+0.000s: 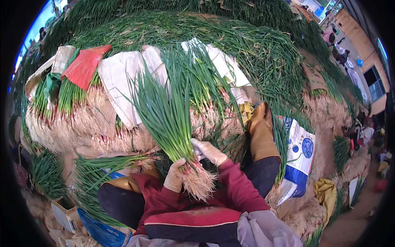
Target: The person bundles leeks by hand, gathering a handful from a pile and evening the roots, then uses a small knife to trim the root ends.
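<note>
A bunch of green onions point(172, 129) with long green leaves, reddish stem bases and pale roots is held up before me, roots towards my lap. My left hand point(175, 175), in a pale glove, grips it at the left side near the roots. My right hand point(208, 151), gloved too, touches the stems from the right, its fingers partly hidden; whether it grips them is unclear. Behind the bunch, more green onions point(206, 95) lie on the pile, partly over white woven sacks point(120, 83). A loose bunch point(123, 162) lies by my left knee.
Heaped green onions point(262, 52) rise ahead. A red sack point(86, 66) covers bunches at the left. Brown boots point(262, 132) flank the work area. A blue-and-white bag point(297, 154) lies right, a yellow sack point(325, 197) beyond it, a box point(66, 213) lower left. People point(365, 132) are at far right.
</note>
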